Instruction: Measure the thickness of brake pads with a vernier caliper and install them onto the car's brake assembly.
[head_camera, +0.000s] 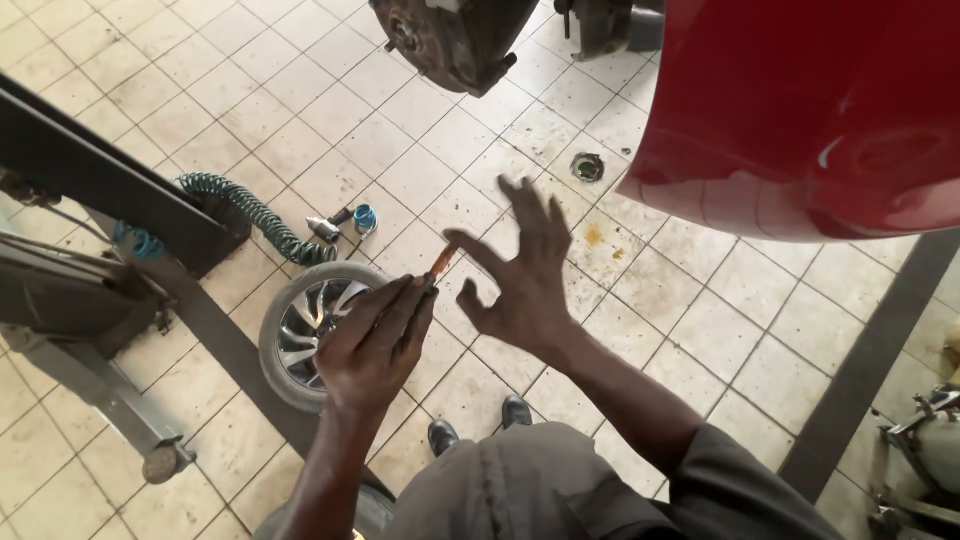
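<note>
grey trousers (520, 490) fill the bottom of the view, with two black shoes (478, 425) on the tiled floor (300, 120) just past them. left hand (375, 345) sits above the shoes, fingers curled closed around a small thin tool (440, 262); its orange-brown tip sticks out up and to the right of the fingers. right hand (525, 275) is spread wide open, fingers fanned upward, holding nothing; its thumb points toward the tool tip, close beside it, contact not clear.

below the left hand, on the floor: a car wheel (305, 330) lying flat, alloy spokes showing, partly hidden by the hand. just beyond the wheel: a coiled green air hose (250, 215), with a small metal fitting (322, 229) and a blue cap-like piece (365, 217) near its end. dark lift arm (110, 185) runs across the left side.

further out: round floor drain (587, 167). red car body (810, 110) overhangs the upper right. bare wheel hub (450, 40) at top centre.
</note>
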